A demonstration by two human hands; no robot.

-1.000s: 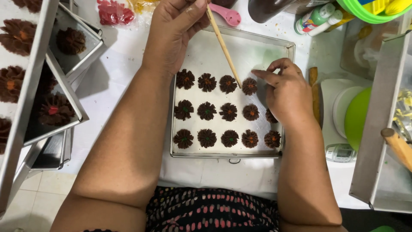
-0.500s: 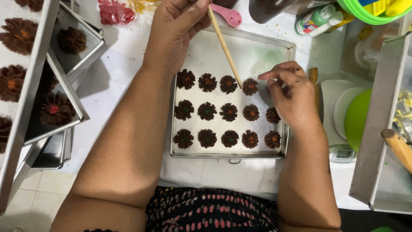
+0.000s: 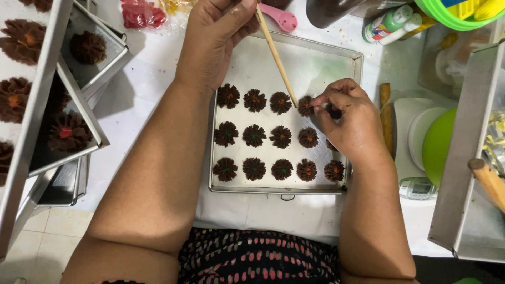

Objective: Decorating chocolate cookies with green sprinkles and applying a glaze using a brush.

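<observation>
A silver baking tray [image 3: 315, 58] lies on the white-covered table, with rows of dark brown flower-shaped cookies [image 3: 254, 135] on its near half. My left hand [image 3: 215, 31] holds a thin wooden stick [image 3: 276, 52] that slants down to a cookie [image 3: 304, 105] in the far row. My right hand [image 3: 350, 118] sits over the tray's right side, fingertips pinched at that same cookie and covering the cookies beside it.
Stacked metal trays [image 3: 79, 110] with more brown cookies stand at the left. A pink spoon [image 3: 284, 18], small bottles [image 3: 392, 23] and a green bowl [image 3: 452, 10] sit behind the tray. A green lid [image 3: 439, 144], a white dish and a wooden handle [image 3: 489, 181] are at the right.
My right hand has shifted slightly toward me and to the right over the top-row cookie, fingers pinching closer. The left hand and stick have stayed almost still.
</observation>
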